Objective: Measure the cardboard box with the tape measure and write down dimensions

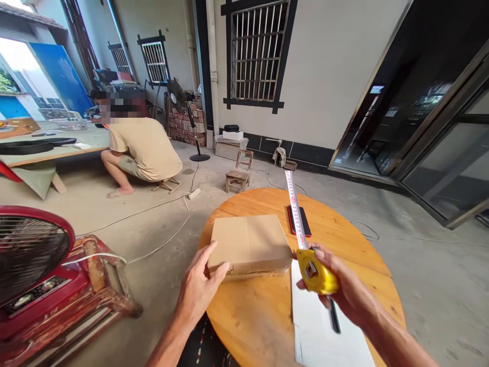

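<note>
My left hand [200, 285] grips the near left corner of a closed cardboard box [248, 239], thumb along the front and fingers on the left side. The box lies flat on a round wooden table [260, 316]. In my right hand [340, 280] is a yellow tape measure [318, 272], fingers wrapped around its case. Its white blade [296, 214] sticks out away from me, right of the box, passing above a dark, red-edged flat item [305, 221]. Under my right hand lies white paper [317, 336] with a black, pen-like object [334, 318] over it.
A red fan [34, 275] sits on a wooden stool [114, 285] at left. Beyond it, another person [143, 148] squats beside a long worktable [64, 151]. A small wooden chair [239, 173], a standing fan [183, 102] and floor cables [179, 221] are farther off.
</note>
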### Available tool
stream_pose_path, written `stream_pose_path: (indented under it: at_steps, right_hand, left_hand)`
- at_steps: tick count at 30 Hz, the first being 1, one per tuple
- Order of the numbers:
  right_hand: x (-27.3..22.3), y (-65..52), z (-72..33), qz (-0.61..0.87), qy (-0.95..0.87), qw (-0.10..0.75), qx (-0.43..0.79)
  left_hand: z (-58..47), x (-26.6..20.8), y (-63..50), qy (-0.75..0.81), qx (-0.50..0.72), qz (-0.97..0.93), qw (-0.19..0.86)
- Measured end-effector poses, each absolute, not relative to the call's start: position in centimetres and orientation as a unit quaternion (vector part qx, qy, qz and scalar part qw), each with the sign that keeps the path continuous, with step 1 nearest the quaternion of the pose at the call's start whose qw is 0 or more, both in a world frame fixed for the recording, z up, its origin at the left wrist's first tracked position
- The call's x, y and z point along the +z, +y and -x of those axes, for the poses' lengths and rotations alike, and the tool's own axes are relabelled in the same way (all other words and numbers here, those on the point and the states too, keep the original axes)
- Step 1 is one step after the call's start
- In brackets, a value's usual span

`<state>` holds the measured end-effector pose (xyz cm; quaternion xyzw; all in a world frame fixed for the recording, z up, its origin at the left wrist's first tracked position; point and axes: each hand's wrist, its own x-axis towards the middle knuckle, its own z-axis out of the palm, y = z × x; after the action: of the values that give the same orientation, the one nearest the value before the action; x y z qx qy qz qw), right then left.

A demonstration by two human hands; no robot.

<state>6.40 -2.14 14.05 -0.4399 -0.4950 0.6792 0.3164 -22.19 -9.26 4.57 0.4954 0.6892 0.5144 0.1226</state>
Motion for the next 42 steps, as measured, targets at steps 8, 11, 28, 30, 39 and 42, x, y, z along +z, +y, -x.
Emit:
stream_pose_path:
  at_steps: [8, 11, 28, 30, 39, 42]
  right_hand:
    - [13.9, -3.8, -6.7, 0.500, -0.496, 0.287, 0.650]
    - [14.3, -4.5, -6.8, 0.480, -0.480, 0.294, 0.673]
    - [11.3, -10.7, -1.0, 0.467, -0.194, 0.178, 0.844]
    - [11.4, -11.0, -0.8, 0.461, -0.182, 0.182, 0.849]
    - [11.9, -11.6, -1.2, 0.424, -0.247, 0.192, 0.850]
    - [12.8, -11.9, -2.8, 0.409, -0.365, 0.179, 0.817]
  left_hand:
    - [22.9, 4.4, -8.8, 0.674, 0.520, -0.516, 0.095]
    - [22.6, 4.5, -8.8, 0.675, 0.521, -0.512, 0.103]
    - [22.4, 4.4, -8.5, 0.663, 0.532, -0.516, 0.105]
    - [22.4, 4.4, -8.5, 0.662, 0.533, -0.516, 0.106]
    - [22.3, 4.6, -8.4, 0.667, 0.524, -0.520, 0.100]
    - [22.4, 5.7, -8.9, 0.671, 0.549, -0.494, 0.067]
